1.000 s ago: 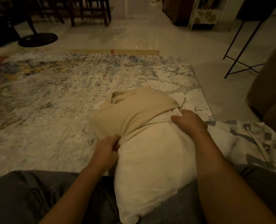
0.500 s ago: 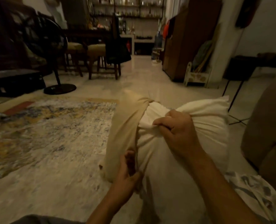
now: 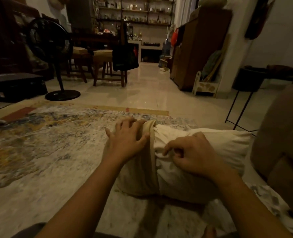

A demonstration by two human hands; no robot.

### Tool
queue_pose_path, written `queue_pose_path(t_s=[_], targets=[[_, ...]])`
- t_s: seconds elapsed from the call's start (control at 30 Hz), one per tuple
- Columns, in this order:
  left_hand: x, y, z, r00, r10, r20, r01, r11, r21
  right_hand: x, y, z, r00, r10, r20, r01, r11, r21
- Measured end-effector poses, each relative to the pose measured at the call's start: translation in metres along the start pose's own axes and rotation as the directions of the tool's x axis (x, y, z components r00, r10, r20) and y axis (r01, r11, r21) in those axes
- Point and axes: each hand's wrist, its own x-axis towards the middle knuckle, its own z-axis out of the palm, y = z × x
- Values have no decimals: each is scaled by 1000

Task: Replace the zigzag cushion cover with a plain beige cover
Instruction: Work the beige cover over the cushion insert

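A white cushion insert [image 3: 216, 148] lies on its side on the patterned rug [image 3: 48, 138]. The plain beige cover [image 3: 139, 172] is pulled over its left end only, its bunched rim running down the middle. My left hand [image 3: 127, 140] rests on the beige cover with fingers spread and slightly bent. My right hand [image 3: 192, 153] sits on the bare insert just right of the rim, fingers curled and pinching a fold of white fabric. The zigzag cover [image 3: 269, 200] lies crumpled at the lower right.
A brown sofa [image 3: 283, 152] stands close on the right. A black wire-leg side table [image 3: 245, 93] is behind it. A standing fan [image 3: 56, 66], a black box, stools and a wooden cabinet line the far floor.
The cushion was held upright; now it lies on the rug. My left hand moved from under the cover's edge onto its top. My right hand shifted down the insert.
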Motion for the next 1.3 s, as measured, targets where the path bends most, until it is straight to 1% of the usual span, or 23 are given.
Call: queue_pose_path(t_s=[0.07, 0.1, 0.13, 0.2, 0.23, 0.27, 0.3, 0.4, 0.43, 0.53, 0.67, 0.73, 0.8, 0.83, 0.9, 0.93, 1.03, 1.07, 1.1, 1.13, 1.23, 1.3], targets=[[0, 6, 0, 999, -38, -21, 38, 999, -11, 6, 5, -4, 984, 51, -173, -49, 999, 21], [-2, 10, -1, 996, -72, -43, 72, 997, -10, 10, 7, -4, 972, 83, -218, -83, 997, 9], [-5, 14, -1, 993, -99, -68, 101, 995, 13, 14, 8, -3, 973, 116, -201, -120, 993, -10], [-11, 26, -3, 986, -114, -126, 124, 990, 73, 20, 9, 5, 986, 166, -33, -168, 983, -74], [-14, 32, -4, 984, -106, -143, 118, 990, 80, 22, 6, 11, 984, 171, 50, -166, 982, -94], [-16, 37, -6, 984, -94, -149, 107, 991, 79, 22, 3, 15, 981, 163, 101, -153, 983, -102], [-18, 38, -6, 987, -82, -139, 92, 993, 71, 20, -1, 19, 981, 152, 123, -139, 985, -105], [-23, 28, -2, 993, -91, -76, 92, 996, 12, 9, -15, 29, 975, 166, 148, -150, 983, -110], [-27, 23, 1, 991, -104, -79, 104, 995, 0, 3, -19, 32, 973, 175, 148, -160, 981, -109], [-48, 17, 13, 979, -132, -156, 138, 990, 28, -14, -33, 47, 978, 178, 108, -165, 980, -113], [-84, 13, 24, 964, -135, -229, 141, 990, 9, -39, -55, 74, 983, 184, -26, -185, 972, -146], [-103, 9, 26, 959, -133, -249, 123, 991, -56, -52, -65, 88, 971, 216, -107, -231, 960, -157], [-124, 10, 26, 947, -178, -267, 125, 971, -202, -62, -74, 102, 963, 224, -151, -250, 951, -180], [-134, 12, 27, 939, -223, -260, 136, 940, -314, -67, -78, 107, 960, 222, -171, -253, 948, -191], [-153, 17, 29, 931, -298, -212, 148, 838, -525, -74, -83, 113, 954, 224, -198, -261, 946, -190], [-163, 21, 31, 932, -310, -187, 143, 789, -597, -75, -85, 116, 952, 226, -206, -264, 948, -176], [-192, 44, 41, 953, -280, -117, 96, 643, -759, -78, -85, 119, 945, 238, -223, -275, 950, -151], [-198, 51, 44, 955, -280, -101, 92, 598, -796, -79, -83, 120, 942, 239, -236, -276, 952, -135], [-201, 53, 47, 952, -293, -92, 99, 575, -812, -81, -80, 118, 939, 241, -247, -272, 957, -101], [-201, 52, 48, 946, -310, -93, 109, 575, -811, -82, -78, 116, 938, 250, -242, -267, 963, -39], [-189, 35, 47, 919, -357, -166, 114, 644, -756, -88, -69, 102, 941, 283, -186, -244, 948, 205], [-185, 28, 47, 912, -343, -226, 84, 693, -716, -91, -66, 85, 946, 297, -127, -227, 891, 394]])
